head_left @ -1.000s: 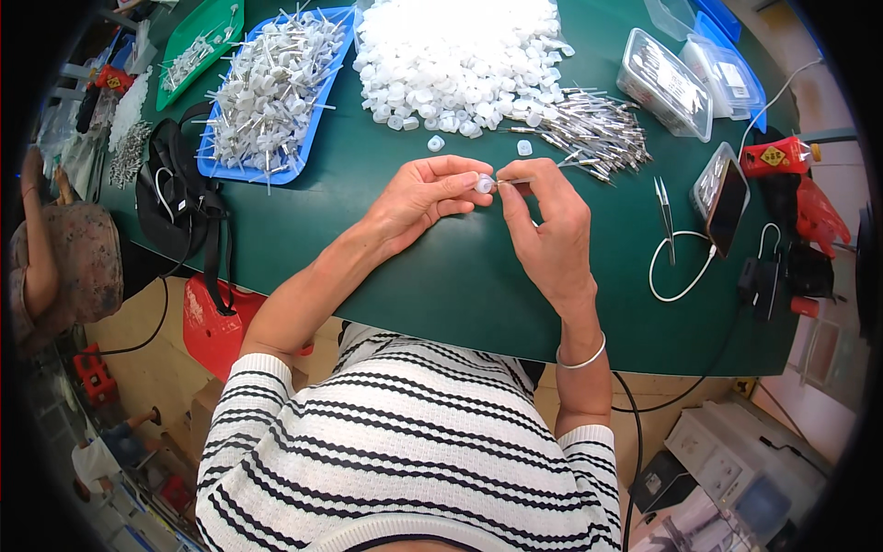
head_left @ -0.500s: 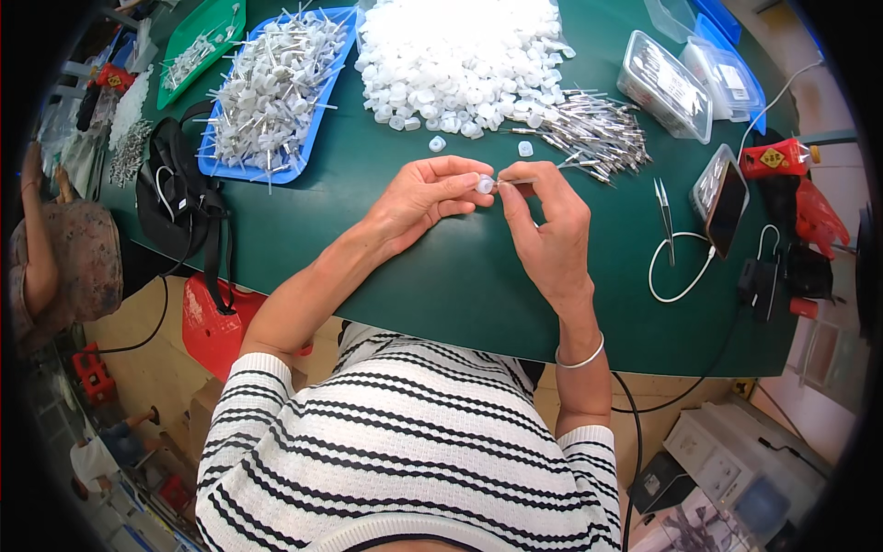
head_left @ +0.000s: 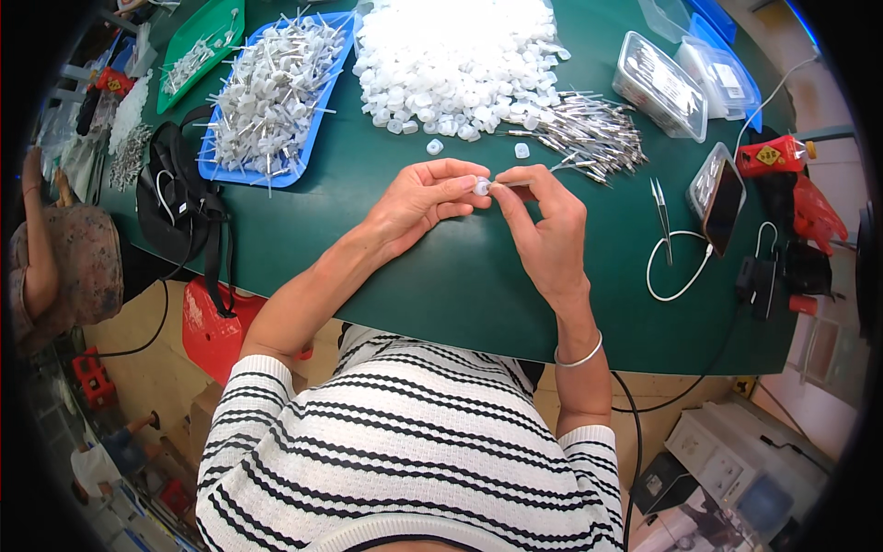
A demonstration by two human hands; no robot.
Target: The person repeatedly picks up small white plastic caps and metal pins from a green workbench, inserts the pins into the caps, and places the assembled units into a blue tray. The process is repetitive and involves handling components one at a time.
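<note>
Nothing has shifted measurably since the earlier frames: both hands remain raised over the green table (head_left: 441, 276) at its centre, fingertips meeting.

Left hand (head_left: 418, 204): thumb and forefinger are pinched on a small white cap (head_left: 480, 187). The remaining fingers curl beneath it. The cap sits at the fingertips, at the point where the two hands meet, clear of the table surface.

Right hand (head_left: 544, 230): thumb and forefinger are pinched on a thin metal pin (head_left: 517, 181). The pin lies roughly level, with its left end at the cap. Whether that end has entered the cap cannot be told. A bangle (head_left: 579, 355) circles the right wrist.

Surroundings:
- White cap pile (head_left: 455, 60), beyond the hands at the far side of the table; two loose caps lie between the pile and the hands.
- Pin heap (head_left: 589, 133), just right of the pile and near the right hand.
- Blue tray (head_left: 333, 97) of assembled pieces, far left.
- Black bag (head_left: 179, 207), at the left table edge.
- Tweezers (head_left: 662, 207), phone (head_left: 722, 207) and white cable (head_left: 676, 271), well to the right of the right hand.
</note>
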